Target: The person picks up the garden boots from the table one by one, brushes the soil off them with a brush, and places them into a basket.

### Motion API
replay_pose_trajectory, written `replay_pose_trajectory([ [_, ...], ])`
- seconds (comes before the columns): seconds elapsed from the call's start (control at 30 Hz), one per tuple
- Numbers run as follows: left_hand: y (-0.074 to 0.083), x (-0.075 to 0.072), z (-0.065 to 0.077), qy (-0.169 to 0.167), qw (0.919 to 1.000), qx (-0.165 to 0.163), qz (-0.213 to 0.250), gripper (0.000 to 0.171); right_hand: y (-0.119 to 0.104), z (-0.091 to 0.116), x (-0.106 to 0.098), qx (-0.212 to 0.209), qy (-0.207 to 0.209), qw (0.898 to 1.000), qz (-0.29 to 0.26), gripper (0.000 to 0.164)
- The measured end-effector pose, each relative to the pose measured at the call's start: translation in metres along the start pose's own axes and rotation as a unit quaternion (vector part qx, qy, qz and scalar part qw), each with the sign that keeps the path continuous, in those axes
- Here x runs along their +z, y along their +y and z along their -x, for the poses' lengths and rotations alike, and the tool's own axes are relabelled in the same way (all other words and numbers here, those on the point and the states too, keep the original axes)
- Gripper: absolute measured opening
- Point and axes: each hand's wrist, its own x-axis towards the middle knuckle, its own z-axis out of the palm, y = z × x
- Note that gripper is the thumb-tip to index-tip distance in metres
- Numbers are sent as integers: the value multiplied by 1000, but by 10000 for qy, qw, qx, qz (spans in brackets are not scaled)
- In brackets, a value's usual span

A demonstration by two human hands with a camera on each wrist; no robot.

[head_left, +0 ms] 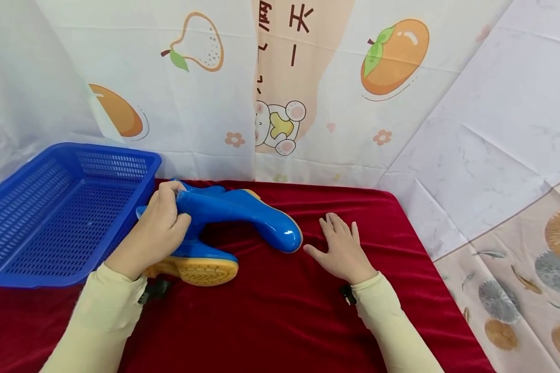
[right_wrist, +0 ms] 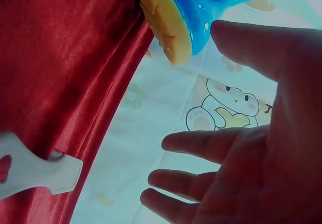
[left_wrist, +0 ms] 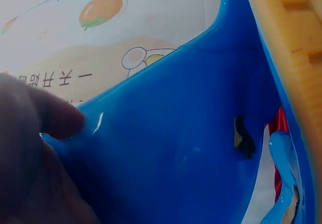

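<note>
A pair of blue rain boots with yellow soles is at my left hand [head_left: 161, 228], which grips them by their shaft tops. One boot [head_left: 242, 207] points its toe to the right; below it the other boot [head_left: 200, 251] shows its ridged sole. In the left wrist view my thumb lies against the rim of a blue boot shaft [left_wrist: 166, 123], with a yellow sole [left_wrist: 297, 48] alongside. My right hand [head_left: 340, 248] is just right of the upper boot's toe, fingers spread and holding nothing. The right wrist view shows a boot toe [right_wrist: 176, 17] beyond my thumb.
A blue plastic basket [head_left: 149, 176] with perforated sides stands at the left of the red cloth [head_left: 270, 321]. A printed curtain [head_left: 336, 124] hangs behind. In the right wrist view a white piece with a hole [right_wrist: 45, 171] shows at the left edge.
</note>
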Motion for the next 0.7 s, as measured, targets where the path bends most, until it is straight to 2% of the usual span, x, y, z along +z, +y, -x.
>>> replay_pose_trajectory([
  [0.1,1,-2,-1,-94,9998,9,-154,42,1,1,0,10,-11,10000,-8,85],
  [0.2,0,-5,-2,16,9997,69,-224,48,2,2,1,3,0,10000,-40,85],
  [0.37,-8,-12,-2,399,9982,-121,-420,45,3,2,1,0,-28,10000,-66,85],
  [0.47,-14,-14,-2,446,9960,-491,-592,47,3,2,0,-9,-33,10000,-41,86],
  [0.63,-25,-12,-1,101,9885,-1432,-473,74,2,1,-1,-9,-58,10000,0,87],
  [0.7,-28,-11,-1,-22,9856,-1641,-418,79,1,1,-2,7,-88,10000,-10,87],
])
